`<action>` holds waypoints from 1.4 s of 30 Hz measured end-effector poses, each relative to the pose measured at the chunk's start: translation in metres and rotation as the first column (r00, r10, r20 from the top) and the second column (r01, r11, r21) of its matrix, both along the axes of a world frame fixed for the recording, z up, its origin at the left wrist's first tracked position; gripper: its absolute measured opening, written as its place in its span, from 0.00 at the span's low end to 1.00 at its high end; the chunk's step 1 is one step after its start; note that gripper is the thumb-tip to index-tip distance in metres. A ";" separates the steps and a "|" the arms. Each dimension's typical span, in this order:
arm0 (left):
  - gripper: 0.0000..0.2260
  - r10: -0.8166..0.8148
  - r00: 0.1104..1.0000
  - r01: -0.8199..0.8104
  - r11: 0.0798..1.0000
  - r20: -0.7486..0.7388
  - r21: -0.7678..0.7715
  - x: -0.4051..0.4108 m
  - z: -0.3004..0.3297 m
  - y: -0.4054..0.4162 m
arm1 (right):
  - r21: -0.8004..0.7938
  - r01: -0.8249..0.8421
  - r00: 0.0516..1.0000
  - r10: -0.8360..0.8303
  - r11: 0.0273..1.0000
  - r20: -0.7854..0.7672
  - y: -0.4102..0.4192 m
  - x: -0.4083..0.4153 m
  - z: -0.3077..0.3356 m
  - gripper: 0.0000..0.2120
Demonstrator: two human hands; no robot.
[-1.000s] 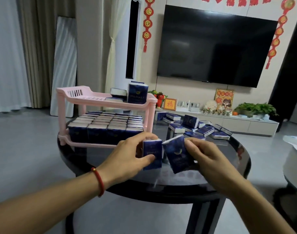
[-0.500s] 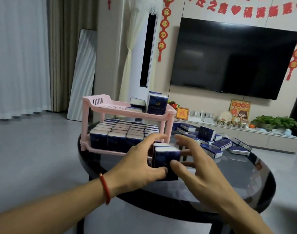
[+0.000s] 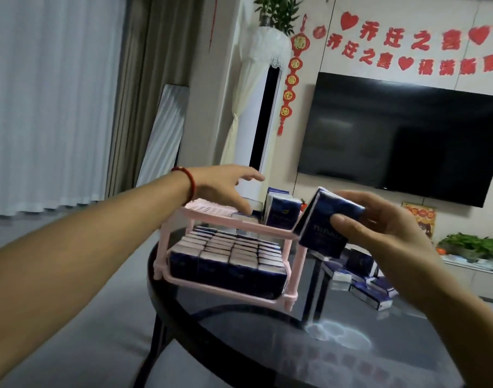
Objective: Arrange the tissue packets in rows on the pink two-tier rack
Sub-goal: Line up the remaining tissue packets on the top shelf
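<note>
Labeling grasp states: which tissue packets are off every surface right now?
The tilted packets gripped in the right hand, in the air beside the pink rack's top tier. All others sit on the rack or the table.

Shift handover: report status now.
Left hand open over rack top tier. Right hand holds packets. Lower tier full.

A large black television [image 3: 402,141] is mounted on a pale wall, under red paper characters and hearts [image 3: 407,49]. White sheer curtains [image 3: 43,102] and brown drapes [image 3: 144,79] are hung at the left. A round dark glass table [image 3: 267,345] is placed on the grey floor [image 3: 99,331]. A low white cabinet [image 3: 475,275] with green plants is seen at the right.
</note>
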State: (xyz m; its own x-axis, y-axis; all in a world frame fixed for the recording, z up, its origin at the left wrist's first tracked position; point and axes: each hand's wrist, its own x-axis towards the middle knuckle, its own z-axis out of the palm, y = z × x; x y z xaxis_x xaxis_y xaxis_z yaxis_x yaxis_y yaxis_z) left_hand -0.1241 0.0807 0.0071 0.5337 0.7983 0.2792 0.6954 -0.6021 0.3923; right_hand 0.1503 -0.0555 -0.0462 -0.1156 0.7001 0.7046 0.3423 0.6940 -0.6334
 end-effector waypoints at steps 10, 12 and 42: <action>0.34 -0.123 0.991 0.099 0.923 -0.043 -0.372 0.000 0.001 0.032 | -0.039 0.025 0.999 -0.026 0.999 -0.039 0.034 0.004 0.022 0.16; 0.33 -0.093 0.995 0.074 0.945 -0.045 -0.320 0.000 -0.001 0.037 | -0.048 0.025 0.999 -0.027 0.999 -0.044 0.040 0.005 0.024 0.15; 0.09 0.239 0.832 0.036 0.878 0.501 -0.478 0.011 -0.002 0.101 | -0.540 0.077 0.936 0.126 0.838 0.330 0.151 -0.079 0.099 0.17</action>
